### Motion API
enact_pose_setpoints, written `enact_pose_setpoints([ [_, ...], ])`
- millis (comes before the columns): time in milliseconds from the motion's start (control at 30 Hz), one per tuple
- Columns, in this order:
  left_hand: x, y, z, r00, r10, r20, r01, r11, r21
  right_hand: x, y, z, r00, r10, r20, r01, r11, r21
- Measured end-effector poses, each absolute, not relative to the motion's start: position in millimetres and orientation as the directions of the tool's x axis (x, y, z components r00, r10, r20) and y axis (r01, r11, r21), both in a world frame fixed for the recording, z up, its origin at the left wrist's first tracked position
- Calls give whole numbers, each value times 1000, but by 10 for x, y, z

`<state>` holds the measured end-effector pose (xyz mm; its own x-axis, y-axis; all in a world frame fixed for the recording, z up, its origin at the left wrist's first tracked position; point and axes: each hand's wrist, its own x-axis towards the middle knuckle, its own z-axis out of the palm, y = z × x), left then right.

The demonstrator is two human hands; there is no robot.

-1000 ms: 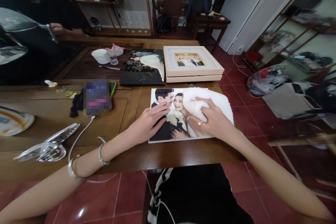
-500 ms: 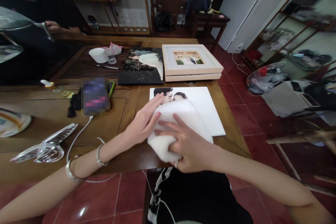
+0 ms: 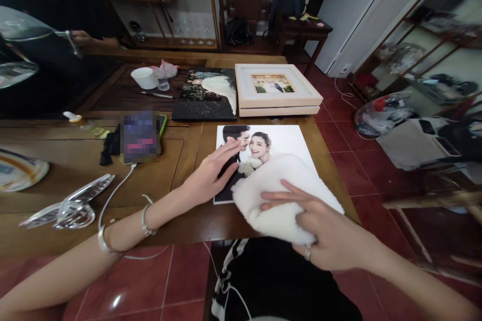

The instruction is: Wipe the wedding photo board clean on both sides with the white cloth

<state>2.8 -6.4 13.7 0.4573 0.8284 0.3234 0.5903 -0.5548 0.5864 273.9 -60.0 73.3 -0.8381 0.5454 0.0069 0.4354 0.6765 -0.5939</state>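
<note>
A photo panel (image 3: 280, 144) lies on the tabletop (image 3: 226, 220), lower right hidden by white cloth (image 3: 252, 195) in the right hand (image 3: 327, 230), its grip loosely curled. The left hand (image 3: 209, 175), flat and empty, touches the panel's left; frames (image 3: 278, 102) lie beyond the panel.

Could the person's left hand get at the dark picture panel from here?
Probably yes. The left hand lies over the white photo, holding nothing, and the dark panel sits just beyond that photo, with nothing visible on top.
</note>
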Motion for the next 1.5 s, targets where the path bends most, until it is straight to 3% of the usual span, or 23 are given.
enact_pose_setpoints([
  [167, 51, -69, 108, 474, 808, 350, 578, -585, 569, 3035, -420, 663, -572, 820, 0, 695, 485, -530],
  [300, 48, -88, 59, 503, 796, 335, 587, -600, 543, 3054, -121, 605, -360, 933, 17, 782, 311, -540],
  [433, 39, -112, 46, 531, 798, 284, 621, -595, 510, 2834, 229, 629, -313, 947, 78, 720, 290, -631],
  [600, 31, -117, 42, 542, 793, 278, 618, -600, 508, 2349, 585, 621, -436, 893, 112, 620, 388, -682],
  [767, 33, -109, 41, 542, 791, 283, 617, -604, 505, 1864, 714, 637, -611, 784, 106, 539, 511, -670],
  [900, 34, -106, 45, 543, 790, 285, 610, -604, 513, 1726, 703, 657, -654, 748, 115, 541, 568, -621],
  [1500, 28, -114, 39, 541, 781, 312, 598, -618, 511, 3105, 742, 482, -314, 939, 138, 830, 342, -441],
])
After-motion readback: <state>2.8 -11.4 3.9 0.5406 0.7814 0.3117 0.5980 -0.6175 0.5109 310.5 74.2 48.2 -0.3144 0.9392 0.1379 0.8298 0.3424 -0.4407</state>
